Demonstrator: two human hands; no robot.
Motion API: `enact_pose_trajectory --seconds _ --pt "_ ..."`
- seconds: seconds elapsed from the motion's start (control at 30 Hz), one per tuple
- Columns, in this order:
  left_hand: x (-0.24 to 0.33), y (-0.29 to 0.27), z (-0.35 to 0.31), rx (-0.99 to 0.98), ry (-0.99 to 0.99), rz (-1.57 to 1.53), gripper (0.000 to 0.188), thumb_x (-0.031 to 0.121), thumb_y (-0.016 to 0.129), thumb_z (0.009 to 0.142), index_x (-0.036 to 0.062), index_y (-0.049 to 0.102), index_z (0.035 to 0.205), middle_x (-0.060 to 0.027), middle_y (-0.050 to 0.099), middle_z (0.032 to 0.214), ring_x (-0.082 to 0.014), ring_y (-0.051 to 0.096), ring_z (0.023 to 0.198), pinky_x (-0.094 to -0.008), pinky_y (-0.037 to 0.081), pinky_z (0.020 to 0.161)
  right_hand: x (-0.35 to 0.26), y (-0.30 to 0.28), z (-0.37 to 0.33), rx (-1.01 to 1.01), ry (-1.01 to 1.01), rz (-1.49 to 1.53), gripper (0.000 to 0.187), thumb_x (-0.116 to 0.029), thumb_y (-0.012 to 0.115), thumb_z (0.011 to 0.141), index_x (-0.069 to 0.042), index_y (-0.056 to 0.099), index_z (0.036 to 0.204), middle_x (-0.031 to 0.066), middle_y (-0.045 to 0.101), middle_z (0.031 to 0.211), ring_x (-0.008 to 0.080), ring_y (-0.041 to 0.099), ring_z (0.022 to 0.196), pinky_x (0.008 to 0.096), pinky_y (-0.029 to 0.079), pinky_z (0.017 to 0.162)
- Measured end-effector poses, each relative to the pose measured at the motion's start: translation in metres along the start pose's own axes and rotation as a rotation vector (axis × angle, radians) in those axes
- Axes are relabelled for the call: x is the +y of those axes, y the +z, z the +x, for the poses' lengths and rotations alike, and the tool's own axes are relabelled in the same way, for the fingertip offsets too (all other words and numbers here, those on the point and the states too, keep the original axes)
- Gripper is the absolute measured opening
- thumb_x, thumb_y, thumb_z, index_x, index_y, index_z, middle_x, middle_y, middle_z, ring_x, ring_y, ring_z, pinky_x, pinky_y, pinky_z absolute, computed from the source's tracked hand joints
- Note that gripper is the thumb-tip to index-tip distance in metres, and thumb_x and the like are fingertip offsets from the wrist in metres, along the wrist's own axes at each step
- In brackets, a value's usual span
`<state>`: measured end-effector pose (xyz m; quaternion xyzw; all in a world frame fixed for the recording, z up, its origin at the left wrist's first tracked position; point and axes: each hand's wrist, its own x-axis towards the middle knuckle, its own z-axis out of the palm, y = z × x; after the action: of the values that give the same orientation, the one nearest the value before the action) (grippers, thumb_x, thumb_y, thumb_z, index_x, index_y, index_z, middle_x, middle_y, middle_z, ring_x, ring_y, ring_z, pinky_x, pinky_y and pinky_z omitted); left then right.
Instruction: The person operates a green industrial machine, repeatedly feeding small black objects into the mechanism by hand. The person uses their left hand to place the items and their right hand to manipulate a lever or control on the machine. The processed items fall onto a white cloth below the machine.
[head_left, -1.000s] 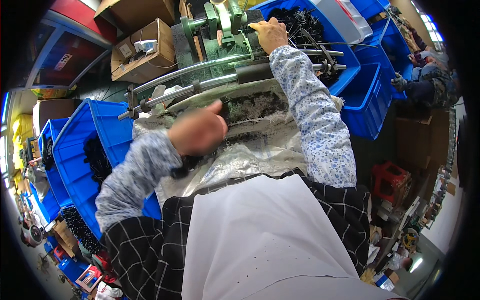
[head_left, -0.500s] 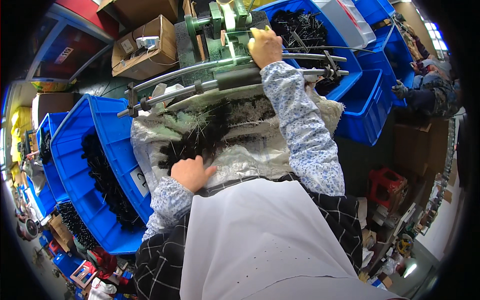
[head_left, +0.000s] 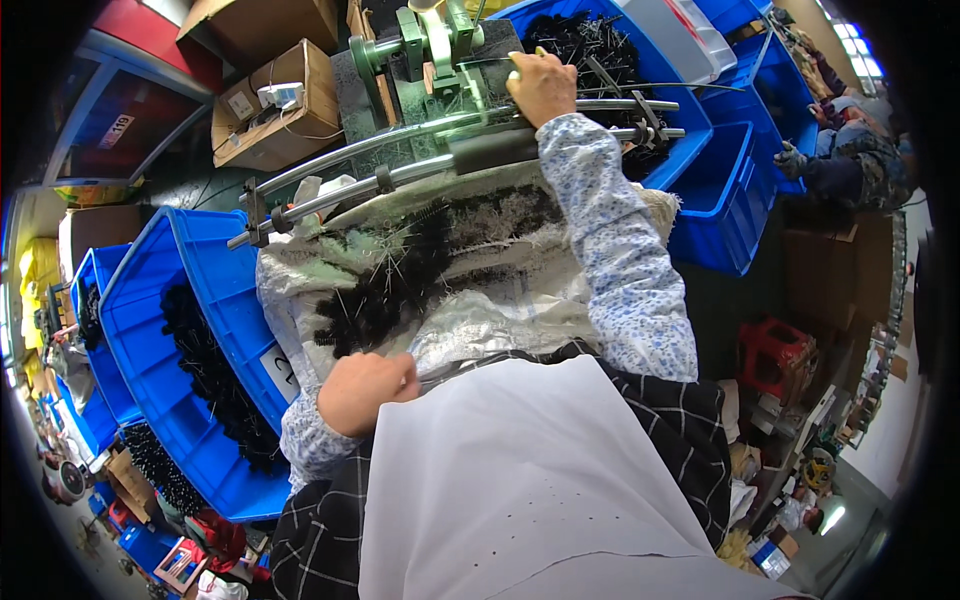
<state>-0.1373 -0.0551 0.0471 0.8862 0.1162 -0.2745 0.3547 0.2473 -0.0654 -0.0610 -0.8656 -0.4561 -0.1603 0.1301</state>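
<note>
My right hand [head_left: 545, 88] is up at a green bench machine [head_left: 435, 60]. Its fingers are closed on a thin wire rod [head_left: 700, 86], one end at the machine's wheel and the rest running off to the right. My left hand [head_left: 365, 393] hangs low by my lap, fingers curled in, with nothing seen sticking out of them. Just beyond it, a heap of black-bristled wire brushes [head_left: 385, 290] lies on a pale woven sack [head_left: 490, 325]. Two curved metal rails [head_left: 335, 203] cross between the sack and the machine.
Blue bins with black brushes stand left [head_left: 215, 260] and back right [head_left: 690, 165]. A blue tub [head_left: 735, 215] sits right of the rails. Behind left is a cardboard box [head_left: 280, 105]. A red stool [head_left: 775, 355] stands at right; a gloved person [head_left: 850, 160] is beyond.
My left hand has drawn back from the brush heap toward my lap, its fingers folding in. My right hand has shifted slightly right along the rod. The whole view has turned a little.
</note>
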Motion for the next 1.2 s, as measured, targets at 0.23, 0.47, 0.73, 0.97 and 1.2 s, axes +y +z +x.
enact_pose_trajectory --seconds 0.23,0.47,0.73,0.97,1.2 --pt "-0.012 -0.014 0.022 0.48 0.095 -1.334 0.018 0.021 0.038 0.096 0.006 0.036 0.105 -0.0087 0.049 0.059 -0.0157 0.049 0.041 -0.025 0.043 0.042 0.065 0.014 0.039 -0.233 -0.068 -0.006 0.025 -0.026 0.047 0.088 -0.023 0.062 0.107 0.0104 0.062 0.103 0.0295 0.062 0.088 0.0428 0.049 0.076" --pt "-0.018 -0.033 0.036 0.492 0.019 -1.056 0.044 0.044 0.028 0.096 0.0068 0.035 0.118 -0.0075 0.048 0.067 -0.0174 0.049 0.051 -0.0272 0.042 0.049 0.075 -0.071 0.034 0.103 0.006 -0.146 0.014 -0.019 0.057 0.078 -0.008 0.063 0.087 0.0123 0.062 0.081 0.0275 0.063 0.076 0.0385 0.05 0.067" --pt "0.01 -0.044 0.094 0.554 0.185 -0.558 0.075 0.062 0.013 0.089 -0.0013 0.04 0.121 -0.0236 0.029 0.124 -0.0317 0.049 0.1 -0.0354 0.036 0.093 -0.098 -0.131 -0.12 -0.421 -0.458 0.626 0.026 -0.022 0.065 0.073 -0.01 0.057 0.095 0.0051 0.058 0.08 0.0223 0.06 0.068 0.0348 0.048 0.059" --pt "-0.006 -0.033 0.099 0.726 0.123 -0.621 0.054 0.048 0.043 0.09 0.0028 0.039 0.12 -0.0074 0.048 0.082 -0.0208 0.051 0.068 -0.032 0.045 0.065 -0.073 -0.106 -0.073 -0.09 -0.451 0.368 0.017 -0.013 0.058 0.08 -0.013 0.06 0.096 0.004 0.06 0.076 0.0189 0.061 0.069 0.0308 0.049 0.061" --pt "-0.027 0.011 0.139 0.508 0.068 0.565 0.032 0.024 0.065 0.074 0.008 0.054 0.1 -0.0096 0.056 0.086 -0.0256 0.057 0.086 -0.0348 0.044 0.073 -0.003 -0.015 0.0 0.037 -0.086 -0.06 0.018 -0.015 0.054 0.082 -0.016 0.068 0.093 0.0058 0.063 0.078 0.0204 0.062 0.076 0.0344 0.05 0.067"
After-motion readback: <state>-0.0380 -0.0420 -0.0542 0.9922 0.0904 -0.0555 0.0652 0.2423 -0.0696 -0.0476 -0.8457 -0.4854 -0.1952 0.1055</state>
